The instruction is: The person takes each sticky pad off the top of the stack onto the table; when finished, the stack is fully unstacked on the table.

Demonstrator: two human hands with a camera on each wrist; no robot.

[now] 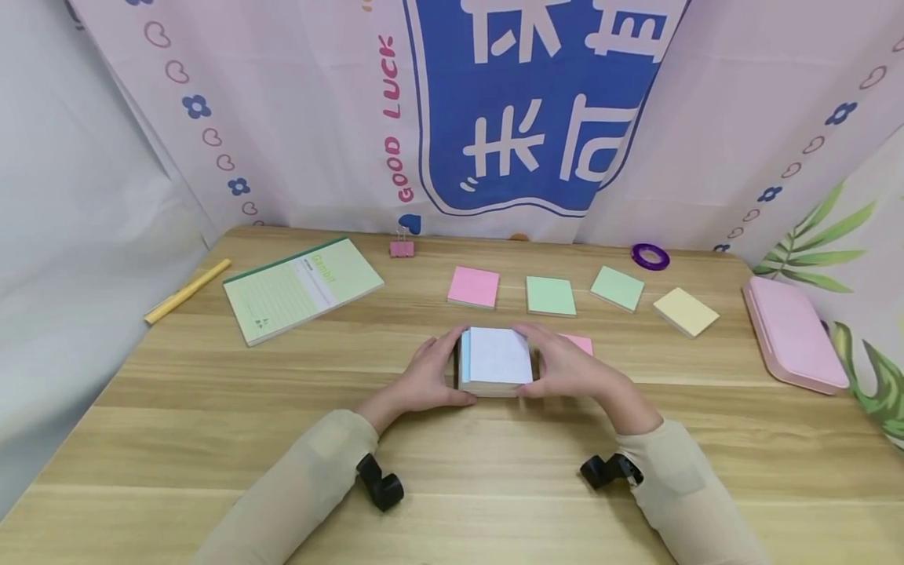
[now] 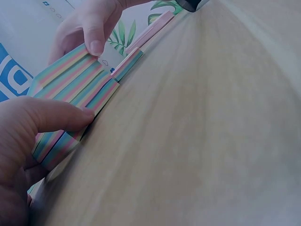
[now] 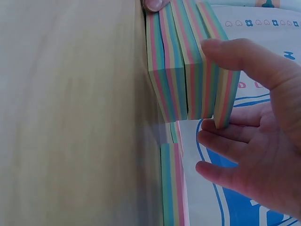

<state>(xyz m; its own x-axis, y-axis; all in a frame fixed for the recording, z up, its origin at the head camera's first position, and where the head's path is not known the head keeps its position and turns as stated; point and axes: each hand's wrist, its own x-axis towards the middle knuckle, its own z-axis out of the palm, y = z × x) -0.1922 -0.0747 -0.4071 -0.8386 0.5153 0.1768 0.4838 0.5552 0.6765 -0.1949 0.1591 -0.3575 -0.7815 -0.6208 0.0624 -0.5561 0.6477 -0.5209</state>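
1. Your stacked pads (image 1: pixel 500 357): matt paper, smooth on top, layered along the edges;
2. your table (image 1: pixel 480 486): smooth, wood-grained;
3. at your twelve o'clock, a backdrop (image 1: pixel 332 141): matt cloth, lightly creased;
4. at your one o'clock, a tape roll (image 1: pixel 653 267): glossy, smooth;
5. your sleeves (image 1: pixel 297 486): matt cloth.

Wrist views near, low, apparently tilted

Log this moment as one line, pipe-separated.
left hand: grips pad stack, left side | right hand: grips its right side | stack: layers uneven, edges striped | pink pad: partly hidden by right hand
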